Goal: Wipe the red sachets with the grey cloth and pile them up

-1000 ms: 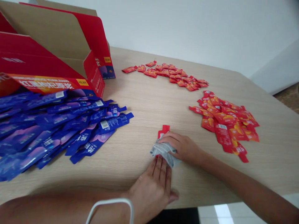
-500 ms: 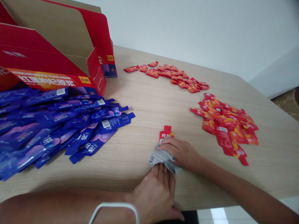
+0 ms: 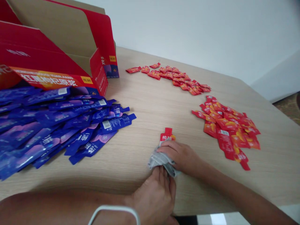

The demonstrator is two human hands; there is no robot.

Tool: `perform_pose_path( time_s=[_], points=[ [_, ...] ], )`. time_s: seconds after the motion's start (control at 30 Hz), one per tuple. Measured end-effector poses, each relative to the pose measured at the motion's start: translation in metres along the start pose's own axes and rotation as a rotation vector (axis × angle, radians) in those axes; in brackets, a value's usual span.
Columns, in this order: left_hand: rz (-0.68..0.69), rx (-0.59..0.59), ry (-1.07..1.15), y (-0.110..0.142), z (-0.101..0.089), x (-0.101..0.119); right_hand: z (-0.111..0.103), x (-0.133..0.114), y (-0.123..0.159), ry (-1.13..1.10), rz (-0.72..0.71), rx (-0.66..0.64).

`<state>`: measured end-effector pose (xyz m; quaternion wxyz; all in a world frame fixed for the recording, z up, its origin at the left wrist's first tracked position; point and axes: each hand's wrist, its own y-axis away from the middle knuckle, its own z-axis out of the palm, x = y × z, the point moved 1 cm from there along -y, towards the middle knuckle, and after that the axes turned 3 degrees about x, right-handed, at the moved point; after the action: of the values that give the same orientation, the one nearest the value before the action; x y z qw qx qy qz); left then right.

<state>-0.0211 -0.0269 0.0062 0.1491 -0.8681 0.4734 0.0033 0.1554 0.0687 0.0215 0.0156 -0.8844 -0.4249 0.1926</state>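
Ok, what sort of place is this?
Probably an office or indoor workroom: a pale wood-grain table stands before a white wall, with an open red carton on it.

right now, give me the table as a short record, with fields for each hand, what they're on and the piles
left hand: fingertips at the gray cloth's near edge, partly hidden
right hand: on top of the cloth
between hands and table: red sachet, one end showing past the cloth
blue pile: at the left, in front of an open red box
red piles: far group, nearer pile at the right
surface: wood-grain table
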Motion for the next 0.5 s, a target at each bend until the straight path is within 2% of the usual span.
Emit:
perform_pose_path(
  time_s=[0.1, 0.2, 0.27, 0.37, 0.5],
  points=[
    [-0.013, 0.02, -0.005, 0.001, 0.0, 0.001, 0.002, 0.022, -0.016, 0.033, 0.087, -0.031],
    [-0.033, 0.034, -0.004, 0.002, 0.001, 0.001, -0.015, 0.056, -0.038, 0.131, 0.208, 0.034],
    [-0.03, 0.048, -0.01, 0.003, 0.002, 0.001, -0.027, 0.063, -0.041, 0.172, 0.22, 0.105],
    [-0.024, 0.066, -0.019, 0.002, 0.001, 0.001, -0.026, 0.043, -0.026, 0.14, 0.134, 0.175],
    [-0.055, 0.054, 0.002, 0.001, 0.0, 0.001, -0.002, 0.01, -0.002, 0.079, -0.03, 0.007]
  ],
)
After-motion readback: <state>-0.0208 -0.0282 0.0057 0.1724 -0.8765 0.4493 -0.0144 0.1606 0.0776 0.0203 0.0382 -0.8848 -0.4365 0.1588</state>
